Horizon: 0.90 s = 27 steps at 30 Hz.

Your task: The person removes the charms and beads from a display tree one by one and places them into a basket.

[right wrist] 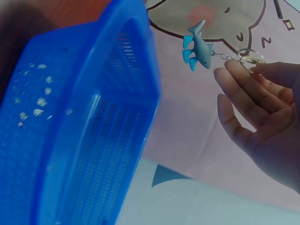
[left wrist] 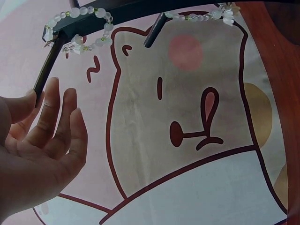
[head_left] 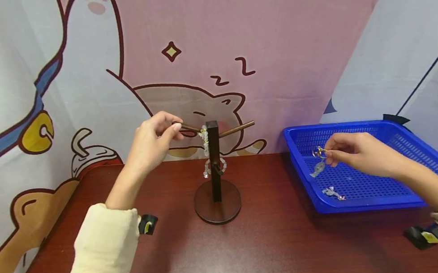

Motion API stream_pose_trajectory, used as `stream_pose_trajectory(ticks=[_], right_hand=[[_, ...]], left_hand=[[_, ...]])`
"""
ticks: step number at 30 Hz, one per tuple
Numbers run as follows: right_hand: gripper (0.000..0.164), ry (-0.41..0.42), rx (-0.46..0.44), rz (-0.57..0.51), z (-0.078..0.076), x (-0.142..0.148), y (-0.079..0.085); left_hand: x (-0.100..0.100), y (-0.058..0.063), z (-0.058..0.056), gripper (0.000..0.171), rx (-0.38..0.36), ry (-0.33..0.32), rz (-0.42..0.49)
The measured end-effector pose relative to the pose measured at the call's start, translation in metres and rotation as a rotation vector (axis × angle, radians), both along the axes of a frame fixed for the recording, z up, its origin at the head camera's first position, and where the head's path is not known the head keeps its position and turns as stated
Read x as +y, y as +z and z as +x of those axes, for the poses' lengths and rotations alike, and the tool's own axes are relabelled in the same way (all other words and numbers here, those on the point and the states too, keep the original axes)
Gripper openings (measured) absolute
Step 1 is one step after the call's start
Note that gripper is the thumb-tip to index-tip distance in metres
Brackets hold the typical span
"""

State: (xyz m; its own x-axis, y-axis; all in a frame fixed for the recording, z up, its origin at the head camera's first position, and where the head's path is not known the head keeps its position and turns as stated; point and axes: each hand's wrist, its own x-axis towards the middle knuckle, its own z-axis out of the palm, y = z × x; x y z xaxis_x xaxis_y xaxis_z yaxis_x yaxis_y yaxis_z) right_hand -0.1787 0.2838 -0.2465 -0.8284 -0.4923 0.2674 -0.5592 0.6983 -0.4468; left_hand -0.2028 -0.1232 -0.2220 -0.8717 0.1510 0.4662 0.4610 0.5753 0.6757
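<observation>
A dark wooden display stand with a round base and side pegs stands on the table. My left hand pinches the tip of its upper left peg between thumb and forefinger. Near the post, a beaded bracelet of pale beads hangs on that peg. A second beaded bracelet loops over a lower peg. Above the blue basket, my right hand holds a keychain by its gold-coloured metal ring. From the ring's chain dangles a grey-blue shark figure with bright blue parts.
Inside the basket lies a small pale beaded piece, its exact kind unclear. The upper right peg sticks out bare. Behind the reddish-brown table hangs a cartoon-printed cloth.
</observation>
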Motion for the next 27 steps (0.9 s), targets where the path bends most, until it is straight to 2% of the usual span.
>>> stream_pose_trajectory(ticks=[16, 22, 27], right_hand=[[0.011, -0.061, -0.069, 0.035, 0.019, 0.04, -0.033], [0.017, -0.02, -0.06, -0.01, 0.021, 0.051, -0.048], [0.018, -0.022, -0.084, -0.021, 0.023, 0.054, -0.056]], left_hand=[[0.001, 0.0, 0.0, 0.013, -0.007, 0.004, 0.0], [0.001, 0.001, 0.0, 0.013, -0.006, -0.001, -0.001], [0.001, 0.001, 0.001, 0.014, -0.007, 0.003, 0.005]])
